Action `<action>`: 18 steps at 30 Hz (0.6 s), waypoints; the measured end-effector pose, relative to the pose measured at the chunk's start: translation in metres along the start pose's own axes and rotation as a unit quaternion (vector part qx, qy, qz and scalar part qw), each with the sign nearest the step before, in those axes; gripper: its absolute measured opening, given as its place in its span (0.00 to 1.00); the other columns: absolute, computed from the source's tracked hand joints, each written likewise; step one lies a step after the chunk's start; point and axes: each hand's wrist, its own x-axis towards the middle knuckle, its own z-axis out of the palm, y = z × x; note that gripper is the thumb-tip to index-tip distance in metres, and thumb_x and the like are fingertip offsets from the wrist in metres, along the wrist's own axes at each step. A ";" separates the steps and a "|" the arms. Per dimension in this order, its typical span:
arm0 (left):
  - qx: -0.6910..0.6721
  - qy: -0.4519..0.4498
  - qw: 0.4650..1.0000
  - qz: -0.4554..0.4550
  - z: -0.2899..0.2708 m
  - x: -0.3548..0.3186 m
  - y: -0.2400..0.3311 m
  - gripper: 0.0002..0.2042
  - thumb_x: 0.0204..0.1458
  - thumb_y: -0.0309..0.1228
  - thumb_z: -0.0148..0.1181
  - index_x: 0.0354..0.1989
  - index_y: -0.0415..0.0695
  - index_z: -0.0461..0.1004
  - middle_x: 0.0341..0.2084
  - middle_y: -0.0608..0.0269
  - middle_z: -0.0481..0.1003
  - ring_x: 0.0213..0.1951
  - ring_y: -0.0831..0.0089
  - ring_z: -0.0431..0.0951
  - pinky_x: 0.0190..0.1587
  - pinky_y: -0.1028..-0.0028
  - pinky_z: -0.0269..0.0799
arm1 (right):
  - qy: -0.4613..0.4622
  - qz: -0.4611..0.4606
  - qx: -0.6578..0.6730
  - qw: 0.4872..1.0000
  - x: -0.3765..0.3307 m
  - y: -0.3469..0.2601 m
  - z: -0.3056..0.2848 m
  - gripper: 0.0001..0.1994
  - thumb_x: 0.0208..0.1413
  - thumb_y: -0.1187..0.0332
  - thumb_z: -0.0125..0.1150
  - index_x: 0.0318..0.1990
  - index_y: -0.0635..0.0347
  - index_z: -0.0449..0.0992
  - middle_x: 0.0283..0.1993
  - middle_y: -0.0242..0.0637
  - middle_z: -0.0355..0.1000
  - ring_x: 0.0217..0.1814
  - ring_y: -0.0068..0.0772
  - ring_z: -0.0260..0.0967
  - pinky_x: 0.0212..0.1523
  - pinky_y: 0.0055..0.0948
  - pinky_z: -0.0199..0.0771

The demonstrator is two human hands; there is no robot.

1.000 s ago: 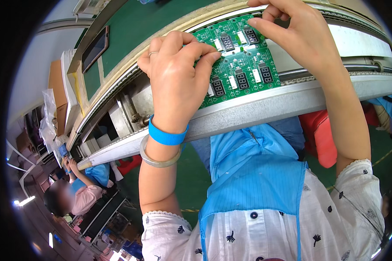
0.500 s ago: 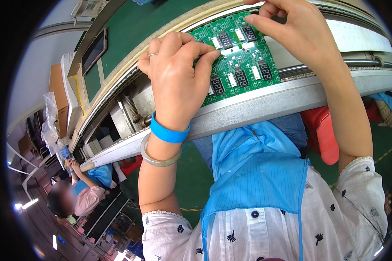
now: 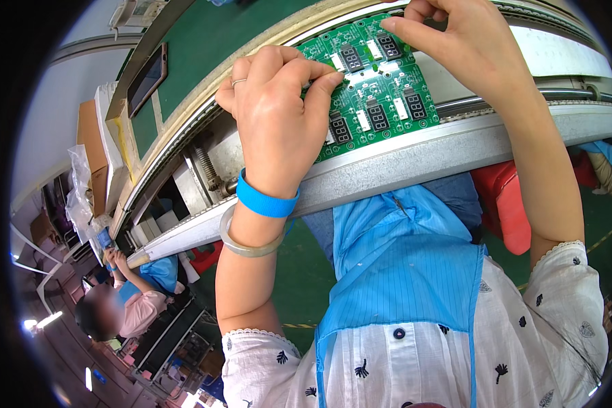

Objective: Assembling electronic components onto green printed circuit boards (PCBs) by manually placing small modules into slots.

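A green circuit board panel [image 3: 387, 85] lies across the metal rails in front of me, with several black digit displays and white connectors on it. Over its left part, my left hand [image 3: 279, 115] is closed, thumb and forefinger pinched together above the board. Whatever is between those fingertips is too small or hidden to name. At the board's far right corner, my right hand [image 3: 466, 51] has its thumb stretched over the board edge and a gap to the curled fingers. The upper frame edge cuts those fingers off. Small green parts [image 3: 372, 60] stand near the displays.
A metal conveyor rail [image 3: 415, 160] runs along my side of the board. Beyond is a green work surface [image 3: 211, 51] with a phone [image 3: 147, 79] at its left. A co-worker [image 3: 119, 299] sits farther left. A red stool [image 3: 502, 207] stands below the rail.
My right hand's forefinger has drawn back from above the board's far edge, and its thumb sits slightly higher. My left hand keeps its pinch, almost unmoved.
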 end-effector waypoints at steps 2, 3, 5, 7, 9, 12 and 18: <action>-0.002 0.001 1.000 0.001 0.000 0.000 -0.001 0.04 0.46 0.31 0.73 0.27 0.49 0.84 0.32 0.70 0.75 0.40 0.63 0.72 0.49 0.57 0.54 | 0.002 -0.005 -0.002 1.000 0.000 0.001 0.000 0.13 0.53 0.72 0.67 0.45 0.71 0.79 0.28 0.39 0.76 0.29 0.30 0.73 0.34 0.30 0.74; -0.001 0.003 1.000 0.004 0.001 0.000 -0.001 0.04 0.46 0.31 0.74 0.27 0.49 0.84 0.32 0.70 0.75 0.40 0.63 0.72 0.49 0.57 0.54 | 0.001 -0.008 -0.001 1.000 0.000 0.001 0.000 0.13 0.54 0.72 0.67 0.44 0.71 0.79 0.27 0.39 0.76 0.29 0.30 0.73 0.34 0.30 0.74; 0.000 0.005 1.000 0.006 0.000 -0.001 -0.001 0.04 0.46 0.31 0.74 0.27 0.49 0.84 0.32 0.70 0.75 0.40 0.63 0.72 0.49 0.57 0.54 | 0.000 -0.010 0.000 1.000 0.000 0.001 -0.001 0.13 0.54 0.72 0.67 0.44 0.71 0.79 0.27 0.39 0.76 0.29 0.30 0.73 0.34 0.30 0.73; 0.002 0.004 1.000 0.003 0.000 -0.001 0.000 0.04 0.45 0.31 0.74 0.27 0.49 0.84 0.32 0.70 0.75 0.40 0.63 0.72 0.50 0.57 0.54 | -0.001 0.002 0.000 1.000 0.000 -0.001 0.000 0.13 0.54 0.72 0.67 0.44 0.71 0.79 0.27 0.39 0.75 0.29 0.30 0.73 0.33 0.29 0.73; 0.004 0.003 1.000 0.002 0.000 -0.001 0.000 0.04 0.45 0.31 0.74 0.26 0.49 0.84 0.32 0.70 0.75 0.40 0.64 0.72 0.50 0.58 0.54 | 0.002 -0.006 0.004 1.000 0.000 0.001 0.000 0.13 0.54 0.72 0.67 0.44 0.71 0.79 0.27 0.39 0.75 0.29 0.29 0.73 0.33 0.29 0.73; 0.024 -0.010 1.000 0.000 -0.005 -0.001 0.003 0.04 0.47 0.31 0.73 0.28 0.49 0.84 0.33 0.70 0.76 0.41 0.66 0.73 0.51 0.61 0.56 | 0.004 -0.009 0.008 1.000 -0.001 0.001 0.000 0.13 0.54 0.72 0.67 0.44 0.71 0.79 0.27 0.38 0.75 0.29 0.29 0.72 0.33 0.29 0.73; 0.022 -0.009 1.000 0.006 -0.003 -0.002 0.001 0.04 0.46 0.31 0.74 0.28 0.49 0.83 0.33 0.70 0.75 0.42 0.65 0.73 0.51 0.61 0.56 | 0.003 -0.008 0.005 1.000 -0.001 0.001 0.000 0.13 0.54 0.71 0.67 0.44 0.71 0.79 0.27 0.38 0.75 0.28 0.28 0.72 0.33 0.29 0.73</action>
